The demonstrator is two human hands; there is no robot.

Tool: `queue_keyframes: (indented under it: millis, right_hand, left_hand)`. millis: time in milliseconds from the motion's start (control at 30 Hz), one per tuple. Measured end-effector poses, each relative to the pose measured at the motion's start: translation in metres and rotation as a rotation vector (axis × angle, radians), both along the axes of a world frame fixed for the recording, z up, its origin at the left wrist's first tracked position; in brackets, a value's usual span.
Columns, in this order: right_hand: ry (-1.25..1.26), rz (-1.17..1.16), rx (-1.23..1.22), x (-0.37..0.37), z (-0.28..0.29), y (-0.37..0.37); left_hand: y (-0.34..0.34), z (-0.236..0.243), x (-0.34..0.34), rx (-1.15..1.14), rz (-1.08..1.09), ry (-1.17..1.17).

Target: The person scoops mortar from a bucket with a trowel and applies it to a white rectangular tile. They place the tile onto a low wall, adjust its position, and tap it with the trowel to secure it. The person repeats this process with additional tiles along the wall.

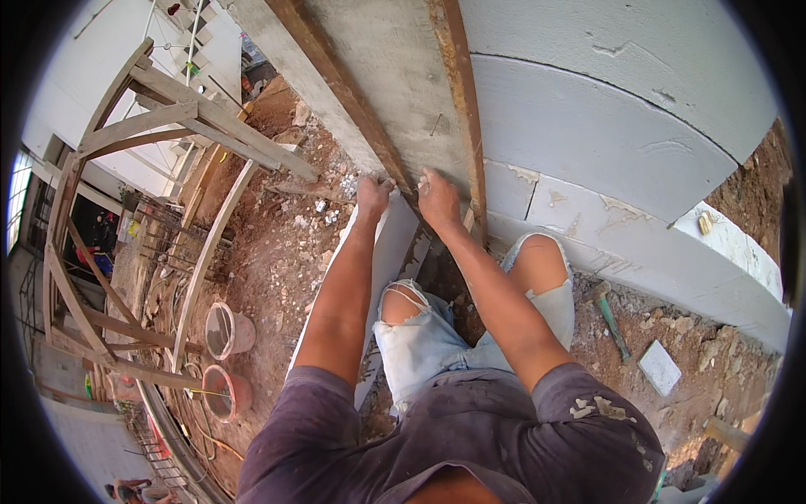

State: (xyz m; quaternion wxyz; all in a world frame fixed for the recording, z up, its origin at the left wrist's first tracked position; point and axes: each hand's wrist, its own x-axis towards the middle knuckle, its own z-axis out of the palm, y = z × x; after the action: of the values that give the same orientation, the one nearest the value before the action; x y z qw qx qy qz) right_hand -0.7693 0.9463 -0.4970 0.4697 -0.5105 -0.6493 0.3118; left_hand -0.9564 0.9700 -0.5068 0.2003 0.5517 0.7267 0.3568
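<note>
My left hand [374,196] is closed, its fingers curled near the lower end of a brown wooden strip [357,101] that runs up the grey concrete column [390,50]. On the other side of that strip, my right hand [438,200] is pinched closed beside the column's base. Whatever the fingers hold is too small or hidden to make out. A second wooden strip [458,101] runs along the column's right edge. Below my left hand a long white block surface [391,239] slopes toward me, between my left forearm and my knees.
A pale block wall [579,126] rises at the right. On the dirt below it lie a hammer [611,323] and a white block piece [660,368]. Two buckets, one pale [239,329] and one reddish [238,395], stand left of a curved wooden frame [126,139]'s far side. Another person [138,490] shows lower left.
</note>
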Motion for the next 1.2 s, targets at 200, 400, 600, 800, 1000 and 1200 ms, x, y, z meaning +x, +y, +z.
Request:
queue_keyframes:
  millis: [200, 400, 600, 800, 1000, 1200]
  right_hand:
    - [0.103, -0.076, -0.265, -0.013, -0.055, -0.041]
    - [0.185, 0.2, -0.349, -0.014, -0.052, -0.064]
    - [0.082, 0.4, -0.477, 0.016, -0.088, -0.105]
    - [0.101, 0.435, -0.453, 0.014, -0.085, -0.106]
    - [0.035, 0.422, -0.477, 0.028, -0.092, -0.105]
    - [-0.087, 0.551, -0.459, 0.027, -0.077, -0.109]
  left_hand:
    - [-0.009, -0.006, 0.026, -0.034, 0.135, -0.151]
    - [0.008, -0.049, -0.014, -0.014, 0.361, -0.483]
    - [-0.005, -0.033, 0.002, -0.064, 0.267, -0.67]
    - [-0.02, -0.01, 0.03, -0.071, 0.326, -1.062]
    - [0.003, 0.018, 0.001, -0.346, 0.04, -0.633]
    - [0.02, 0.001, -0.033, -0.19, 0.493, -1.052]
